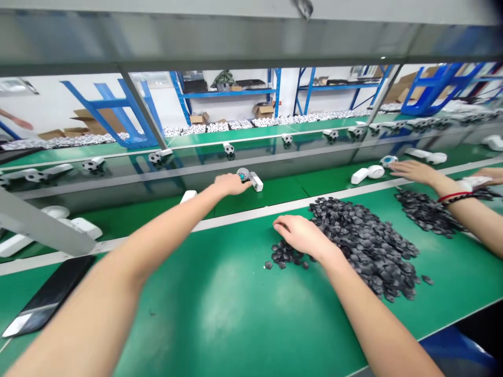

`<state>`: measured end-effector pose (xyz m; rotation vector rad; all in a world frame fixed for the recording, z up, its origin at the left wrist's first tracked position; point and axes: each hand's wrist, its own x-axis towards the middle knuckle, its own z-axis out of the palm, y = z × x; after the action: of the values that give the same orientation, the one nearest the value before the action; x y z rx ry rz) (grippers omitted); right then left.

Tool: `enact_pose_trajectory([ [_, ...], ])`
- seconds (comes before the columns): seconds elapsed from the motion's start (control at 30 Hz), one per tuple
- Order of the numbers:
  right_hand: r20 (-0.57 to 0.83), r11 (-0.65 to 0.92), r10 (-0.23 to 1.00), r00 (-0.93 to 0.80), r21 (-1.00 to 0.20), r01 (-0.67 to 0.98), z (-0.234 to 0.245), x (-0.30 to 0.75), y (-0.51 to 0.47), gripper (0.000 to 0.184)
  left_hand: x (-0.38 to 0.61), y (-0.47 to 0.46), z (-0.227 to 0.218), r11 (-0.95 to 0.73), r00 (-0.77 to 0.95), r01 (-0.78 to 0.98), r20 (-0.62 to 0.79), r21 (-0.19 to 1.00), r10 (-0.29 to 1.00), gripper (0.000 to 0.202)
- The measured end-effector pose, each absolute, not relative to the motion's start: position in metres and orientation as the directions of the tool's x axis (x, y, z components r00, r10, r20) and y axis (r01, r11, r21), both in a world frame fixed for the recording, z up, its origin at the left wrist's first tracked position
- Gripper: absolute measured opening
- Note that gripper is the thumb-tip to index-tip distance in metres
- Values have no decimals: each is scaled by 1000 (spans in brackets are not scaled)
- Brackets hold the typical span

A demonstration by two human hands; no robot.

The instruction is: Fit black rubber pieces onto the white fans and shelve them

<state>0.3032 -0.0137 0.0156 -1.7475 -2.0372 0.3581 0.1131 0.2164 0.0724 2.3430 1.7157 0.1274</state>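
My left hand (230, 185) reaches over to the green belt beyond the white rail. Its fingers are closed at a white plastic piece (257, 181) with a rounded head (243, 173) that shows a bit of blue-green; the hand hides part of the grip. My right hand (301, 233) hovers at the left edge of a heap of small dark grey discs (365, 246). Its fingers curl together, and whatever lies between them is too small to make out. A few loose discs (286, 253) lie below that hand.
On the right, a co-worker's hand (416, 172) touches another white piece (389, 161) near a second disc heap (426, 212). More white pieces (367, 174) lie along the belt (310, 183). A black tablet-like object (51, 296) rests at left, near a slanted metal post (43, 222).
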Motion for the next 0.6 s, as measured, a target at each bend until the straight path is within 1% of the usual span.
enact_pose_trajectory([
  [0.07, 189, 159, 979, -82, -445, 881, 10, 305, -8, 27, 158, 215, 59, -224, 265, 910, -75, 349, 961, 69],
  [0.1, 202, 155, 977, -71, -441, 884, 8, 307, -6, 26, 176, 213, 53, -192, 238, 896, -68, 401, 969, 67],
  [0.17, 237, 147, 971, -43, -441, 885, 4, 312, -1, 25, 200, 209, 45, -135, 191, 857, -65, 497, 979, 55],
  [0.27, 313, 137, 949, 20, -470, 872, 0, 323, 5, 25, 210, 207, 47, -73, 194, 770, -123, 634, 973, 43],
  [0.33, 382, 131, 920, 85, -507, 852, -2, 331, 9, 26, 203, 204, 54, -44, 257, 687, -186, 726, 948, 38],
  [0.4, 451, 122, 876, 174, -555, 823, -4, 336, 13, 32, 189, 191, 61, -26, 353, 580, -222, 814, 909, 33],
  [0.47, 502, 110, 821, 270, -605, 789, -4, 335, 15, 44, 170, 163, 64, -21, 457, 449, -210, 893, 864, 29],
  [0.5, 529, 129, 790, 309, -636, 761, -3, 331, 14, 50, 158, 144, 63, -22, 506, 373, -184, 927, 842, 30],
  [0.53, 563, 178, 758, 329, -664, 727, -1, 325, 13, 54, 146, 122, 60, -17, 550, 296, -156, 955, 820, 33],
  [0.6, 653, 370, 696, 298, -682, 631, 4, 305, 4, 59, 119, 74, 50, 15, 615, 175, -122, 984, 779, 34],
])
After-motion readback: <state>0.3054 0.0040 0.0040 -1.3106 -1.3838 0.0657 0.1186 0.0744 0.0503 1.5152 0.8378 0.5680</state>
